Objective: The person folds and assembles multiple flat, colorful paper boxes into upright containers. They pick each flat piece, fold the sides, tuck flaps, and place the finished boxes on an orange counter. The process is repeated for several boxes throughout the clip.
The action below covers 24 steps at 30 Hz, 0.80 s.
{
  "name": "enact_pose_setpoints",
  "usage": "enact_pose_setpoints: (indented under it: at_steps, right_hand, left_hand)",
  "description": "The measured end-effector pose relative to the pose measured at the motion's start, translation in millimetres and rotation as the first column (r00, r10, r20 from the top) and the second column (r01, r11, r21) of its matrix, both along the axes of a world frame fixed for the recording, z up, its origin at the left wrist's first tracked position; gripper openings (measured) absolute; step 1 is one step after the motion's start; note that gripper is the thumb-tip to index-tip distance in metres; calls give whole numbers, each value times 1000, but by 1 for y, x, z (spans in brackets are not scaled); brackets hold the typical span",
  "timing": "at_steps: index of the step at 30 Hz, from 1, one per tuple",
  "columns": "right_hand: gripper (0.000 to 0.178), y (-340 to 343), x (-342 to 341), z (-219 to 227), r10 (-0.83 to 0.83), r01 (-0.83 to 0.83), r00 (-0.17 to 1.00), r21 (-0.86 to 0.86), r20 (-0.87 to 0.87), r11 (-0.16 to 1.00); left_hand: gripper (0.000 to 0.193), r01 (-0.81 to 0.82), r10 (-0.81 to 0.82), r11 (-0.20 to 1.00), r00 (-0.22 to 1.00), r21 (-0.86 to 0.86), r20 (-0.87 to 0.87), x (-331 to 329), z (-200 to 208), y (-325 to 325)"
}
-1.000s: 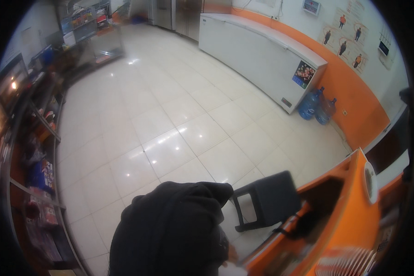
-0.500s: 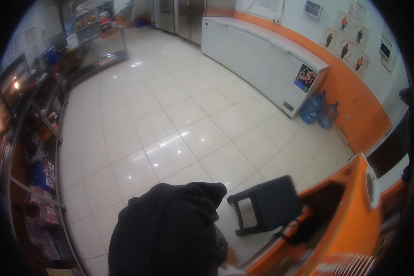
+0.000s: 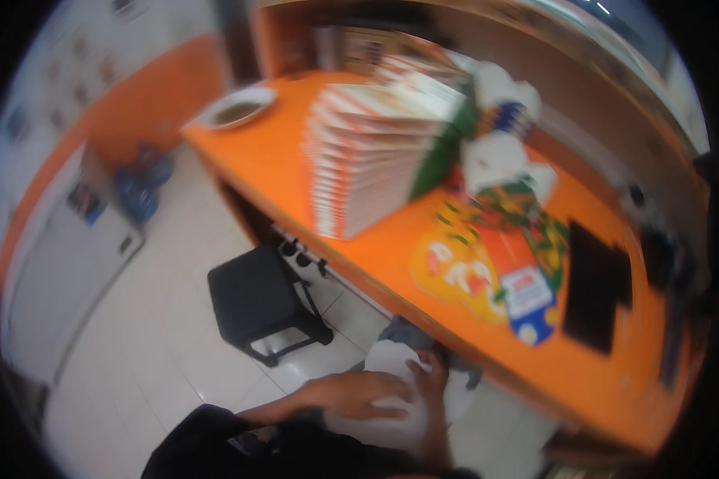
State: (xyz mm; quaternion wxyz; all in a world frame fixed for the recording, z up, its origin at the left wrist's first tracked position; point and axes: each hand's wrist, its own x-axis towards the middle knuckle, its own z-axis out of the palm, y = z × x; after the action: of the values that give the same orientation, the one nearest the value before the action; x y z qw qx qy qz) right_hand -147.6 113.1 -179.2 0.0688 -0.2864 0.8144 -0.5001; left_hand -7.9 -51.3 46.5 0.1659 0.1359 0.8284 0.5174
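Note:
My left hand point(image 3: 367, 393) reaches in from the lower left, its fingers stretched flat over a white sheet-like piece with a rounded edge point(image 3: 387, 359). On the right side of this piece, my right hand point(image 3: 431, 374) has its fingers bent and appears to grip it; blur hides the exact hold. The white piece is low in front of me, beside the near edge of the orange desk point(image 3: 367, 267). Directly beyond it is a dark grey object point(image 3: 407, 331), too blurred to name.
A black stool point(image 3: 256, 295) stands left of the desk. On the desk are a tall stack of flat boxes point(image 3: 375, 160), colourful cutouts point(image 3: 463, 275), a black flat item point(image 3: 595, 287) and a white plate point(image 3: 240, 108). A white chest freezer point(image 3: 64, 263) and blue water bottles point(image 3: 140, 188) are further left.
My view has swung right from the open floor to the orange desk. Both hands now show on the white piece; before, a dark sleeve hid most of them.

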Motion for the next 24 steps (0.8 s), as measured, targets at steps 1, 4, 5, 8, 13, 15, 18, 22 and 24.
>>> enact_pose_setpoints:
  at_steps: [1,4,5,8,13,15,18,22,24]
  right_hand:
    - [31,-1,2,0,-14,12,998,-28,-57,1000]
    - [28,-4,6,10,-5,-1,998,-87,-70,996]
    - [27,-4,9,14,-38,31,997,-101,-69,994]
    - [26,-8,9,20,-82,76,993,-76,-87,994]
    - [27,-9,11,14,-95,86,993,-120,-67,989]
    - [27,-6,10,12,-97,83,989,-119,-115,989]
    - [27,-1,7,14,-105,89,972,-84,-209,992]
    - [27,5,0,20,-125,100,963,-114,-238,988]
    - [28,8,-1,20,-136,113,967,-116,-215,987]
  left_hand:
    - [37,145,-97,976,958,164,-270,-11,20,23]
    - [38,585,-445,782,765,214,-466,-42,67,115]
    - [38,687,-512,693,683,220,-521,-49,76,145]
    - [37,844,-643,484,522,231,-561,-69,79,217]
    - [36,880,-685,381,475,285,-552,-70,43,292]
    - [36,896,-702,329,443,297,-557,-68,28,319]
    - [35,917,-739,252,389,309,-551,-64,12,352]
    - [34,933,-777,155,318,324,-544,-57,-2,385]
    - [34,938,-792,102,278,331,-544,-52,-6,401]
